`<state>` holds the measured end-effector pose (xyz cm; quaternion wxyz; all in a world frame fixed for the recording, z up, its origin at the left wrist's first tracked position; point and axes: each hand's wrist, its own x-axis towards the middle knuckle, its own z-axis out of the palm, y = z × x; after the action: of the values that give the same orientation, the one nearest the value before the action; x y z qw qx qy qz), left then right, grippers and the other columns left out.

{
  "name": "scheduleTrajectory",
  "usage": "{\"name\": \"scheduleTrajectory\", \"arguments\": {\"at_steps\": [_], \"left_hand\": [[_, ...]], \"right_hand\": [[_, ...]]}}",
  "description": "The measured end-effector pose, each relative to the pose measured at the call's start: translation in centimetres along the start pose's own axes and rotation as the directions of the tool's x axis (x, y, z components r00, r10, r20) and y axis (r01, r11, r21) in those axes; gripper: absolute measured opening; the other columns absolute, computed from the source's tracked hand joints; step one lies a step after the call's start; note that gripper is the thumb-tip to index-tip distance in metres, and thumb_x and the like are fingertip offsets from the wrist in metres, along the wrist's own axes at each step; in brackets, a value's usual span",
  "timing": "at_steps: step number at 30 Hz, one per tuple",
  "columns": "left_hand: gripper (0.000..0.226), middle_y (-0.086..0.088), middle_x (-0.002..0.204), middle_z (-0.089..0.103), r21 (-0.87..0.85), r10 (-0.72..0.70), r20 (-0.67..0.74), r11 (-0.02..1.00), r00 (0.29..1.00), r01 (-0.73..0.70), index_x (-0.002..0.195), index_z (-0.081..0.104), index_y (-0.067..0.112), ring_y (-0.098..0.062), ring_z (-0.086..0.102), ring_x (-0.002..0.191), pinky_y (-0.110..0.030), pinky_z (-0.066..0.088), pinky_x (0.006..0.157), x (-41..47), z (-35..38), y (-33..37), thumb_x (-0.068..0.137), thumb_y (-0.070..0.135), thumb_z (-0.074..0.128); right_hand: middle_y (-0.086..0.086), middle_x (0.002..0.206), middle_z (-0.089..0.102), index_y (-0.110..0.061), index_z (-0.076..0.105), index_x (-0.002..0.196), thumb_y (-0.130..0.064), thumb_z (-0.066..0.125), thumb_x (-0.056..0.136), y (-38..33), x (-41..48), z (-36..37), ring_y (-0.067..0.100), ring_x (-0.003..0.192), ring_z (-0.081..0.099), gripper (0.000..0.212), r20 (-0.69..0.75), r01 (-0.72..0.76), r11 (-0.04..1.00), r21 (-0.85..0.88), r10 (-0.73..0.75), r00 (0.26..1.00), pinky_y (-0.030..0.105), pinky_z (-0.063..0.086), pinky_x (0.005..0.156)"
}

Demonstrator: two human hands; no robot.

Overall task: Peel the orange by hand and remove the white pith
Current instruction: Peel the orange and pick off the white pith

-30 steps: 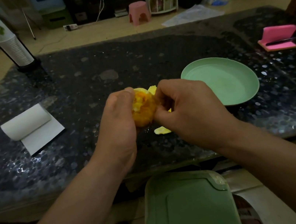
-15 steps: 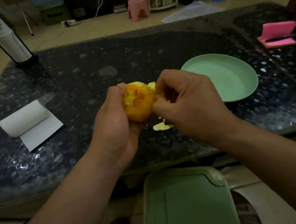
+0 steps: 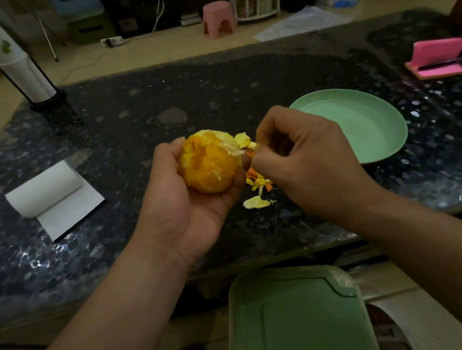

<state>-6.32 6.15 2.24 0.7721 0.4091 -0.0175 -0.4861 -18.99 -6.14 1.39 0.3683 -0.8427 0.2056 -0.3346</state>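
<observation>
Left hand (image 3: 186, 203) has rolled palm-up, gripping the mostly peeled orange (image 3: 208, 163). Right hand (image 3: 306, 160) has drawn slightly away, pinching a pith strip (image 3: 239, 151) at the fruit's side.

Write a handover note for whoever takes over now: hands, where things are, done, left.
Left hand grips the orange above the table.
Right hand pinches a peel strip at the orange's right side.
Peel scraps lie on the table below the hands; green plate sits to their right.
Done: most rind is off.
Left: pull this strip off, then pick away the white pith patches.
</observation>
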Motion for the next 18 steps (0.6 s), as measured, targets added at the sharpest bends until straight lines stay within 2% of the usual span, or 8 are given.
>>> {"name": "scheduleTrajectory", "arguments": {"at_steps": [4, 7, 9, 12, 15, 18], "left_hand": [[0.062, -0.03, 0.128, 0.069, -0.095, -0.109, 0.064, 0.989, 0.992, 0.114, 0.14, 0.056, -0.001, -0.036, 0.074, 0.101, -0.036, 0.064, 0.07, -0.2, -0.4, 0.2, 0.103, 0.05, 0.05], [0.059, -0.031, 0.13, 0.068, -0.082, -0.096, 0.052, 0.992, 0.994, 0.1, 0.139, 0.057, -0.001, -0.039, 0.072, 0.106, -0.037, 0.064, 0.073, 0.0, -0.7, 0.3, 0.101, 0.045, 0.055], [0.058, -0.029, 0.135, 0.067, -0.064, -0.055, 0.016, 0.996, 0.998, 0.056, 0.141, 0.058, 0.0, -0.038, 0.07, 0.108, -0.04, 0.063, 0.081, 0.2, -0.8, 0.3, 0.101, 0.042, 0.056], [0.055, -0.025, 0.134, 0.069, -0.011, 0.008, -0.011, 1.0, 1.0, -0.008, 0.143, 0.057, 0.002, -0.035, 0.07, 0.116, -0.049, 0.056, 0.102, 0.5, -0.9, 0.3, 0.102, 0.04, 0.055], [0.055, -0.027, 0.133, 0.069, 0.043, 0.061, -0.019, 0.997, 0.998, -0.06, 0.144, 0.055, 0.002, -0.04, 0.068, 0.124, -0.056, 0.052, 0.107, 0.6, -0.9, 0.1, 0.103, 0.038, 0.056], [0.056, -0.028, 0.139, 0.065, 0.09, 0.124, -0.029, 0.989, 0.992, -0.121, 0.146, 0.053, 0.002, -0.042, 0.065, 0.128, -0.058, 0.049, 0.11, 0.8, -1.1, -0.1, 0.102, 0.036, 0.058]], "right_hand": [[-0.006, 0.074, 0.066, -0.023, 0.068, 0.095, -0.019, 0.067, 0.099, 0.4, 0.2, 0.0, 0.009, 0.065, 0.059, 0.006, 0.025, -0.055, 0.998, -0.023, 0.056, 0.998, 0.019, 0.043, 0.053], [-0.006, 0.081, 0.069, -0.029, 0.069, 0.11, -0.018, 0.064, 0.102, 0.6, 0.3, 0.1, 0.009, 0.07, 0.064, 0.014, 0.083, -0.129, 0.991, -0.02, 0.13, 0.988, 0.022, 0.051, 0.055], [-0.007, 0.083, 0.071, -0.031, 0.069, 0.107, -0.022, 0.069, 0.099, 0.4, 0.4, 0.1, 0.008, 0.071, 0.067, 0.012, 0.116, -0.134, 0.991, 0.011, 0.132, 0.985, 0.022, 0.054, 0.057], [-0.008, 0.083, 0.071, -0.032, 0.068, 0.101, -0.028, 0.074, 0.096, 0.0, 0.4, 0.2, 0.008, 0.073, 0.07, 0.008, 0.191, -0.148, 0.987, 0.062, 0.134, 0.972, 0.027, 0.06, 0.061], [-0.009, 0.083, 0.072, -0.032, 0.069, 0.099, -0.032, 0.074, 0.095, -0.2, 0.3, 0.4, 0.007, 0.074, 0.071, 0.006, 0.224, -0.165, 0.984, 0.061, 0.147, 0.963, 0.027, 0.061, 0.062], [-0.013, 0.079, 0.073, -0.032, 0.07, 0.094, -0.034, 0.073, 0.096, -0.1, 0.4, 0.4, 0.004, 0.069, 0.07, 0.004, 0.216, -0.174, 0.984, 0.046, 0.161, 0.963, 0.025, 0.057, 0.06]]}}
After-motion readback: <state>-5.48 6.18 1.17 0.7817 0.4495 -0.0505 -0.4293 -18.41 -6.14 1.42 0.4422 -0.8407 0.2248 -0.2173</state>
